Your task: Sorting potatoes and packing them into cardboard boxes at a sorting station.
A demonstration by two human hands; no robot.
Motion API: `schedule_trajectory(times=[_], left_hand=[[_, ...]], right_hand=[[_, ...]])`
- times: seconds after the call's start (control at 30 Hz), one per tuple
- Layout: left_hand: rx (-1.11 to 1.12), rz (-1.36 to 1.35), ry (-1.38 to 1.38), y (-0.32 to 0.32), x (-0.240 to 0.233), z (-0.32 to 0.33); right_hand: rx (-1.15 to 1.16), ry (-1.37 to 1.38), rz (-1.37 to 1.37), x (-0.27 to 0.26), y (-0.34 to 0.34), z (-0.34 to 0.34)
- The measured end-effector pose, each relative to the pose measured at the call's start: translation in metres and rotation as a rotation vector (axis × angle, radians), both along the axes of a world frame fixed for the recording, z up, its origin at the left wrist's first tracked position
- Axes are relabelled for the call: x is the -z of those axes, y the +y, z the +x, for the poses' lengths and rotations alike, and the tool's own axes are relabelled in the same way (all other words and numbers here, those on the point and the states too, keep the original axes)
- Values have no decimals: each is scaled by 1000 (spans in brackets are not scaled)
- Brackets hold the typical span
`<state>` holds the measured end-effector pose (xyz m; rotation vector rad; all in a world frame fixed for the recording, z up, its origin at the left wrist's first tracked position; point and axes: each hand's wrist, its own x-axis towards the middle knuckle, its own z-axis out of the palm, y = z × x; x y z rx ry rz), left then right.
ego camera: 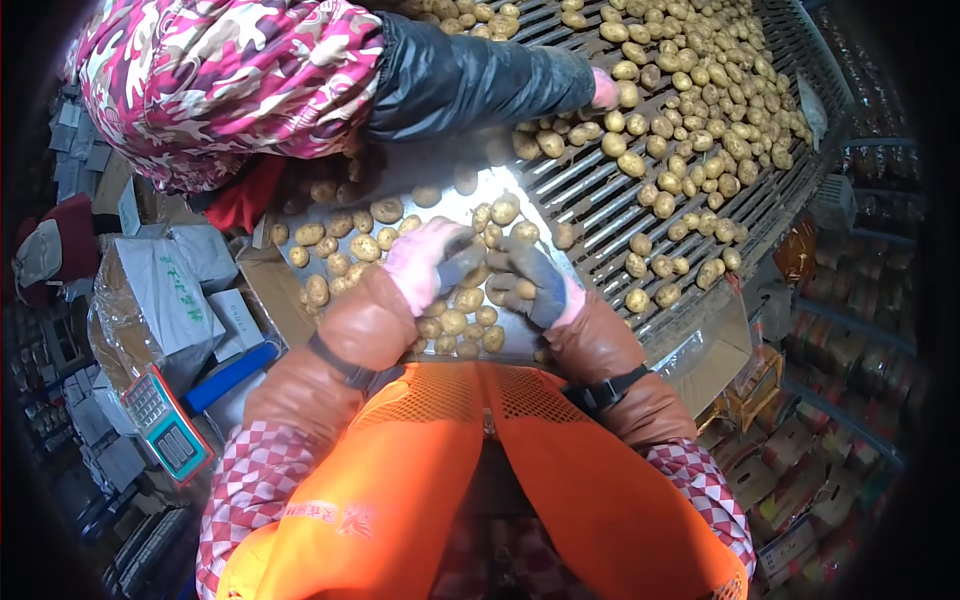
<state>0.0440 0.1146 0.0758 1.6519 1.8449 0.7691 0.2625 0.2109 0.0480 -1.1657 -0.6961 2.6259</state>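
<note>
Both hands wear pink work gloves with dark grey coated palms and fingers. My left hand (437,261) reaches over the potatoes on the metal tray, its fingers curled toward the middle; whether it grips one is hidden. Opposite it, my right hand (529,281) is curled with a small potato (526,289) against its fingers. More potatoes (453,322) lie between and below the hands on the bright metal tray (517,339), and others (365,247) lie to the left. Brown sleeve covers reach up to both wrists.
A slatted metal sorting table (600,217) heaped with potatoes (712,97) stands at upper right. A co-worker's dark sleeve (480,79) and pink-gloved hand (605,88) reach across the top. Cardboard boxes (277,289) and a digital scale (166,424) stand left, an open carton (709,367) right.
</note>
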Motion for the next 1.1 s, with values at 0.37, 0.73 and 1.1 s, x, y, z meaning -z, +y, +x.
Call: schedule_trajectory(times=[0.37, 0.73, 1.1], left_hand=[[-274, 71, 530, -85, 13, -15], [-386, -14, 479, -133, 54, -35], [-181, 119, 375, 64, 49, -44]], right_hand=[[161, -281, 108, 4, 23, 72], [-87, -918, 1327, 8, 60, 47], [-228, -445, 1048, 37, 45, 12]])
